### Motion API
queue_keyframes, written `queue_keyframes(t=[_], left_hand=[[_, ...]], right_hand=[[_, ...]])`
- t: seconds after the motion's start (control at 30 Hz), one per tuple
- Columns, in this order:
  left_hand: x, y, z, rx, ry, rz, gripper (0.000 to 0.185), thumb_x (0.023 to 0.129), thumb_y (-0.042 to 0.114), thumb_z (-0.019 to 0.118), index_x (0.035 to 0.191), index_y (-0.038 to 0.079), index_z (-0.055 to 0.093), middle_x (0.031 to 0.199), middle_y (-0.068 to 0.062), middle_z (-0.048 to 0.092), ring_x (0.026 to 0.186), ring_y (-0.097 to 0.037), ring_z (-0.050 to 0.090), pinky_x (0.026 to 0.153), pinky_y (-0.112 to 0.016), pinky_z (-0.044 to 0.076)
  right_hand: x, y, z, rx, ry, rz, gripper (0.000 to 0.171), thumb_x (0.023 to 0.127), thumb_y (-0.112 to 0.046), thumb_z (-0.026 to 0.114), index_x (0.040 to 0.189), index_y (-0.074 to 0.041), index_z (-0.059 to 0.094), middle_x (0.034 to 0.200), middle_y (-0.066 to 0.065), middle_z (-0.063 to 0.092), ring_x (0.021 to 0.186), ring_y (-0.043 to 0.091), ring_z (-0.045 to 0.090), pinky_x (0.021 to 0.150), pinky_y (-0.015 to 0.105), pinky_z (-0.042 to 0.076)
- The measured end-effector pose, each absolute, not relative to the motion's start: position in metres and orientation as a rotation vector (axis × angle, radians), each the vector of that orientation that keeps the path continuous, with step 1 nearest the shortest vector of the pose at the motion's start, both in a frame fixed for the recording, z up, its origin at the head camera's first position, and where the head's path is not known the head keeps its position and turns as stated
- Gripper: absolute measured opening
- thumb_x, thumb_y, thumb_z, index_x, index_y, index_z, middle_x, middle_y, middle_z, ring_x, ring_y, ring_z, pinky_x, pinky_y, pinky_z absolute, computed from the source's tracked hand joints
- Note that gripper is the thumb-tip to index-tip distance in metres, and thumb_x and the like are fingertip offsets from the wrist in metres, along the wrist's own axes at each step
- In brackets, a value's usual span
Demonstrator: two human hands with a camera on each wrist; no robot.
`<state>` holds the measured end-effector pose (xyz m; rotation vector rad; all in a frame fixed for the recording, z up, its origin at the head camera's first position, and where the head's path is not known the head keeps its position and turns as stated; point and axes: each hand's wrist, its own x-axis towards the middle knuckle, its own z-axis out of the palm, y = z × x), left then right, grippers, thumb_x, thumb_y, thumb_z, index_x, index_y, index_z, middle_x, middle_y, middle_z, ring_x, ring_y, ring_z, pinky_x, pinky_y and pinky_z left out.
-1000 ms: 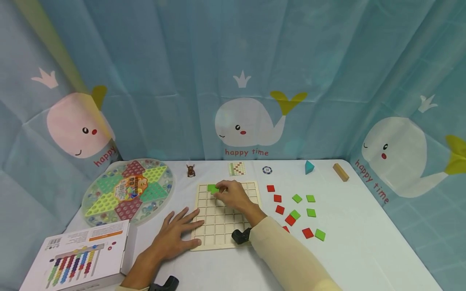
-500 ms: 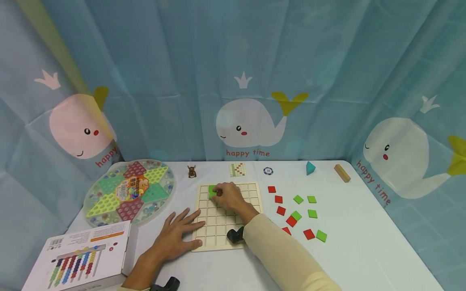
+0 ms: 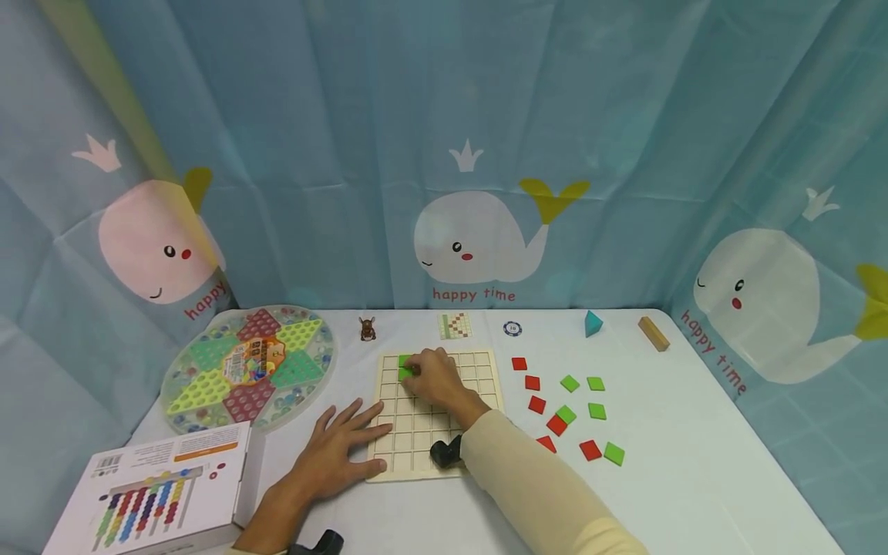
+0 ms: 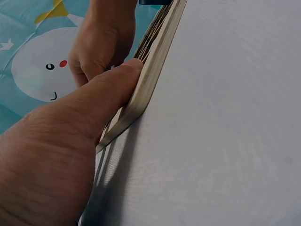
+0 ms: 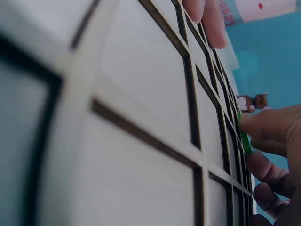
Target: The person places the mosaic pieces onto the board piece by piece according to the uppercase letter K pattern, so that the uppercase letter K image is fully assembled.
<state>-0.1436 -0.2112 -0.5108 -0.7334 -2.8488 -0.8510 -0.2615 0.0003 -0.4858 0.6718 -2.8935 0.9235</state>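
A pale wooden grid board (image 3: 402, 462) lies on the white table before me. My left hand (image 3: 336, 447) rests at its left edge with fingers spread; in the left wrist view its thumb (image 4: 115, 84) touches the board's rim. Over the upper left cells is my right hand (image 3: 438, 379), its fingers bent. Thumb and fingertips are at a green square tile (image 3: 405, 374) in the second row, partly hidden by them. More green shows directly above it in the top row. In the right wrist view the green tile (image 5: 245, 142) shows between the fingertips, against the grid.
Loose red tiles (image 3: 532, 383) and green tiles (image 3: 596, 411) lie right of the board. Behind are a brown animal figure (image 3: 367, 329), a pattern card (image 3: 455, 325), a chip (image 3: 512, 328), a teal block (image 3: 593, 323) and a wooden bar (image 3: 654, 334). At left are a marble board (image 3: 298, 367) and a box (image 3: 159, 478).
My right hand has shifted slightly left and down, bringing a green tile from over the top row to the cell below. My left hand stays in place.
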Motion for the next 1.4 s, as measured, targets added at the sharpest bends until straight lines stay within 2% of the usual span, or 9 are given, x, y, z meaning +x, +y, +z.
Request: queue_keyframes(t=[0.23,0.4,0.63,0.87,1.03,1.4], left_hand=[[-0.144,-0.212,-0.513,-0.721,-2.846,-0.842,0.057,0.080,0.060,0.067,0.127,0.027,0.066,0.148,0.006,0.042,0.140,-0.032,0.027,0.107,-0.061,0.006],[-0.144,-0.211,-0.512,-0.722,-2.856,-0.842,0.058,0.080,0.061,0.066,0.127,0.027,0.066,0.148,0.005,0.042,0.140,-0.033,0.026,0.108,-0.061,0.005],[-0.143,-0.211,-0.510,-0.719,-2.866,-0.828,0.058,0.081,0.062,0.064,0.127,0.026,0.066,0.148,0.004,0.042,0.140,-0.033,0.025,0.108,-0.062,0.005],[-0.144,-0.211,-0.512,-0.732,-2.847,-0.841,0.058,0.081,0.061,0.065,0.127,0.026,0.066,0.148,0.004,0.042,0.140,-0.034,0.026,0.107,-0.062,0.006],[-0.144,-0.213,-0.513,-0.723,-2.854,-0.846,0.059,0.081,0.062,0.065,0.127,0.026,0.066,0.148,0.004,0.042,0.140,-0.033,0.026,0.107,-0.062,0.006],[-0.144,-0.212,-0.512,-0.724,-2.861,-0.855,0.059,0.081,0.063,0.064,0.128,0.027,0.066,0.149,0.004,0.041,0.140,-0.033,0.025,0.107,-0.062,0.005]], right_hand=[[-0.260,0.004,-0.477,0.751,-2.840,1.123,0.029,0.086,-0.017,0.072,0.114,-0.008,0.072,0.087,-0.004,0.064,0.079,0.011,0.051,0.070,0.027,0.046],[-0.258,0.016,-0.458,0.788,-2.794,1.228,0.030,0.089,-0.015,0.069,0.117,-0.005,0.069,0.091,-0.001,0.065,0.081,0.016,0.055,0.071,0.032,0.048],[-0.249,0.044,-0.422,0.873,-2.687,1.274,0.031,0.088,-0.016,0.071,0.117,-0.008,0.069,0.100,0.001,0.067,0.096,0.020,0.058,0.084,0.037,0.048],[-0.231,0.082,-0.383,0.885,-2.627,1.253,0.034,0.086,-0.019,0.072,0.119,-0.012,0.068,0.102,-0.003,0.064,0.099,0.020,0.054,0.081,0.040,0.047],[-0.217,0.111,-0.365,0.932,-2.587,1.229,0.038,0.086,-0.019,0.073,0.123,-0.013,0.066,0.107,-0.003,0.063,0.103,0.018,0.052,0.083,0.042,0.046],[-0.190,0.175,-0.355,0.926,-2.531,1.153,0.044,0.084,-0.018,0.076,0.126,-0.013,0.064,0.118,-0.003,0.060,0.108,0.020,0.048,0.085,0.047,0.043]])
